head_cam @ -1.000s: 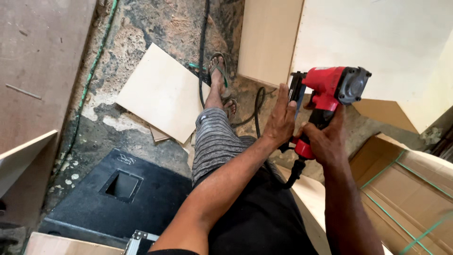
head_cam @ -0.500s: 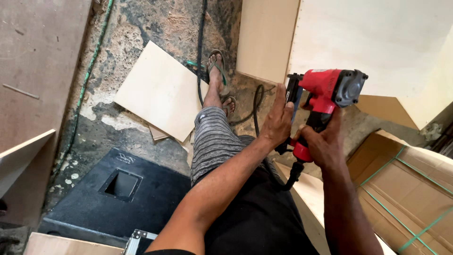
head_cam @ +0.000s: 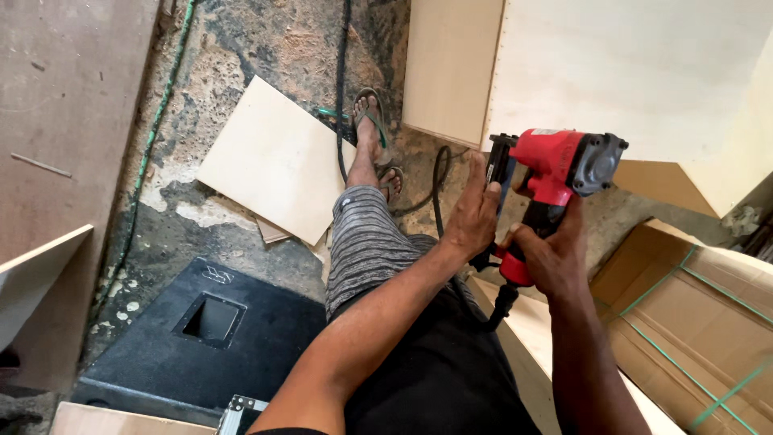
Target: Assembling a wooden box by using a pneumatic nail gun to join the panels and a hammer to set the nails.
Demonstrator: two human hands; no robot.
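A red pneumatic nail gun (head_cam: pixel 560 173) with a grey end cap is held up over my lap, its black nose pointing down. My right hand (head_cam: pixel 546 256) is wrapped around its red handle. My left hand (head_cam: pixel 473 211) rests flat against the black magazine on the gun's left side, fingers pointing up. A black air hose (head_cam: pixel 439 181) runs from below the handle across the floor. Just behind the gun stands a pale plywood panel (head_cam: pixel 628 72) with a row of small dots along its edge.
A loose square plywood sheet (head_cam: pixel 278 157) lies on the rough concrete floor. A black case with a recessed handle (head_cam: pixel 209 330) sits at lower left. Cardboard boxes with green strapping (head_cam: pixel 708 322) are at right. A green hose (head_cam: pixel 153 137) runs along brown boards at left.
The nail gun and both hands have shifted slightly left and lower in view. The grip on it is unchanged.
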